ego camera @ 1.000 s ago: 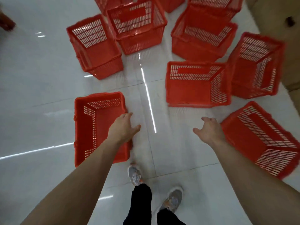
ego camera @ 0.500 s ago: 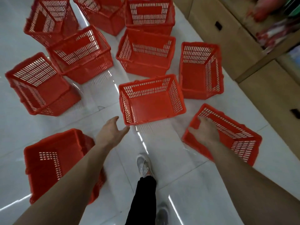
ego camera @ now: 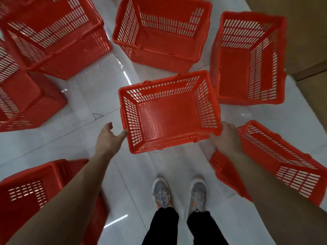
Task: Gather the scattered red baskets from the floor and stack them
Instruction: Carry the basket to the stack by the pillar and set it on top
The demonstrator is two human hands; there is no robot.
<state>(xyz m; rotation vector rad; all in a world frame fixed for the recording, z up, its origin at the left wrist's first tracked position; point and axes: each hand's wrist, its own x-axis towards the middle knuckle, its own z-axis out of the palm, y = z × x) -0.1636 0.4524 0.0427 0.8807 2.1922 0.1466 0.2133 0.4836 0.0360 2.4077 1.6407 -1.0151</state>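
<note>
Several red slotted plastic baskets stand scattered on the glossy white tile floor. One upright basket (ego camera: 169, 114) sits straight ahead of my feet. My left hand (ego camera: 109, 138) is spread open at its near left corner, the thumb tip touching the rim. At the near right corner my right hand (ego camera: 225, 137) grips the rim, with the fingertips hidden behind the corner. Another basket (ego camera: 283, 161) lies just right of my right arm, and one more (ego camera: 35, 200) is partly hidden under my left forearm.
More red baskets ring the middle one: at the right (ego camera: 247, 59), at the back (ego camera: 162, 32), at the back left (ego camera: 53, 36) and at the far left (ego camera: 17, 96). A wooden cabinet front (ego camera: 309, 41) borders the right side. My grey shoes (ego camera: 161, 191) stand on bare tile.
I have stepped forward and the view has closed in on the middle basket. My right hand left the basket on the right and took the middle one's corner; my left hand reached its other corner.
</note>
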